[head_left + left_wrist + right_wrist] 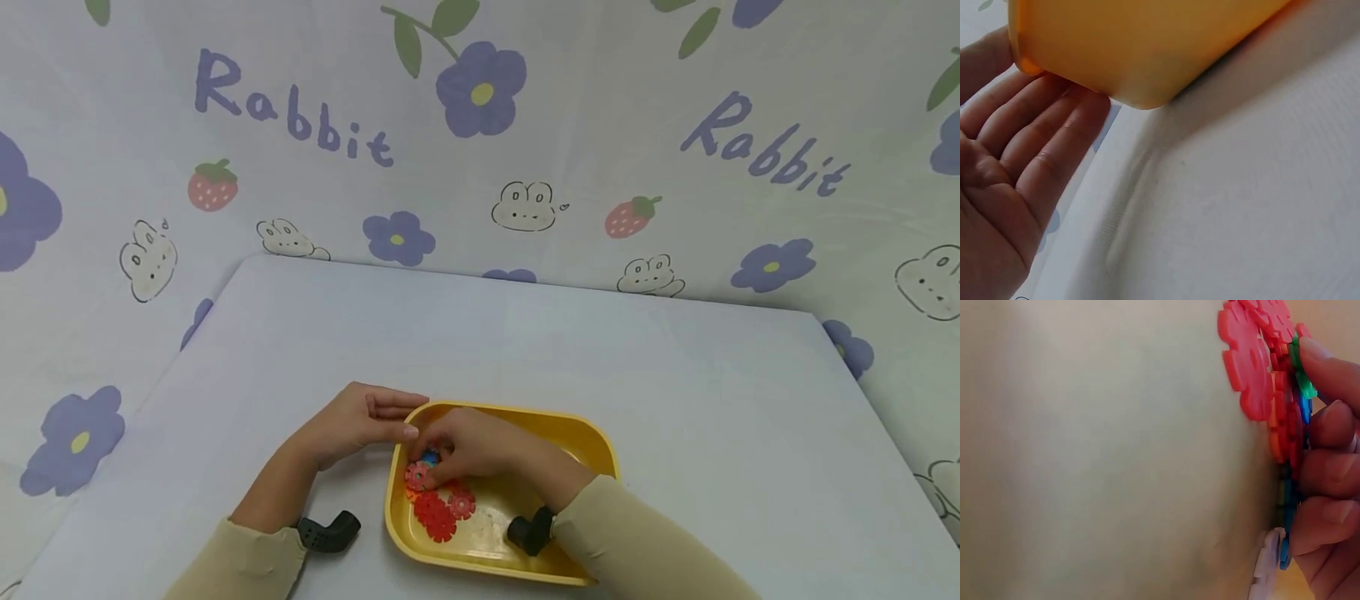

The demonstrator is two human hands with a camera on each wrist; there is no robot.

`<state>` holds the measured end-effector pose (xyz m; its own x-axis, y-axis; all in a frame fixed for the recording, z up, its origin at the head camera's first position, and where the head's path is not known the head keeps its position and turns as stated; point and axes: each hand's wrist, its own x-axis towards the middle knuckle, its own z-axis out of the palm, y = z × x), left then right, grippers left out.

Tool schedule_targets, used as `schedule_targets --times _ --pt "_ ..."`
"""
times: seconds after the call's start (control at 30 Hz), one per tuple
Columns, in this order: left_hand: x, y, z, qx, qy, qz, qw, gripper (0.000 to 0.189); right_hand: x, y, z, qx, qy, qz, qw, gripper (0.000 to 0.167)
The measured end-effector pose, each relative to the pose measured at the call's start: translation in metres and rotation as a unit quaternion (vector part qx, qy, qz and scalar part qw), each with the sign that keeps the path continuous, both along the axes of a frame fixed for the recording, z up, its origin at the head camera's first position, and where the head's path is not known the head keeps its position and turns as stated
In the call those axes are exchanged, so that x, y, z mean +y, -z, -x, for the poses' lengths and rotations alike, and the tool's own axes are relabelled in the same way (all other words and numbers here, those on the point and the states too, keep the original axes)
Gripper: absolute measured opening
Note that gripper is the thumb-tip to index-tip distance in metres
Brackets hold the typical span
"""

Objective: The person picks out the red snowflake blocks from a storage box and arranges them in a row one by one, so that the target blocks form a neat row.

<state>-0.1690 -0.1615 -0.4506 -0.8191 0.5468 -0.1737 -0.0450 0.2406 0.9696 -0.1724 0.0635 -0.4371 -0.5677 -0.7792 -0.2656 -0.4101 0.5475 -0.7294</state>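
A yellow plastic tray sits on the white table. My left hand holds its far left corner, thumb over the rim and fingers along the outside. In the left wrist view those fingers lie fairly straight against the tray wall. Inside the tray my right hand reaches into a pile of notched snowflake discs, fingers curled. Its thumb touches a green disc in the right wrist view; whether it pinches that disc is unclear. Around it lie red discs, a pink disc and a blue disc.
The white tabletop stretches behind the tray and to both sides. A patterned cloth with flowers, rabbits and strawberries hangs behind it. Each wrist carries a black camera mount; the left mount is beside the tray, the right mount over it.
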Motion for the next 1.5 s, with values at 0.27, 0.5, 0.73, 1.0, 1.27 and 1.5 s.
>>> schedule_targets --times 0.27,0.5,0.73,1.0,1.27,1.5 --pt "-0.001 -0.004 -0.002 0.021 -0.045 0.044 0.9978 0.046 0.0 -0.001 -0.001 -0.024 0.023 0.012 0.9994 0.019" --pt "-0.002 -0.005 -0.012 0.01 -0.066 0.064 0.9957 0.046 0.0 -0.001 -0.002 -0.051 0.03 0.032 0.9977 0.013" --pt "-0.001 -0.01 -0.021 -0.026 -0.052 0.036 0.9977 0.057 0.001 -0.001 -0.001 -0.066 0.034 0.044 0.9963 0.008" --pt "-0.002 -0.007 -0.025 -0.012 -0.068 0.056 0.996 0.044 0.002 0.0 0.0 -0.094 0.019 0.09 0.9914 0.006" --pt "-0.004 -0.002 -0.024 -0.015 -0.083 0.067 0.9942 0.045 0.004 -0.001 -0.001 -0.156 0.013 0.128 0.9794 0.004" --pt "-0.003 -0.002 -0.024 -0.023 -0.085 0.06 0.9944 0.046 0.007 -0.004 -0.002 -0.247 0.029 0.133 0.9594 0.008"
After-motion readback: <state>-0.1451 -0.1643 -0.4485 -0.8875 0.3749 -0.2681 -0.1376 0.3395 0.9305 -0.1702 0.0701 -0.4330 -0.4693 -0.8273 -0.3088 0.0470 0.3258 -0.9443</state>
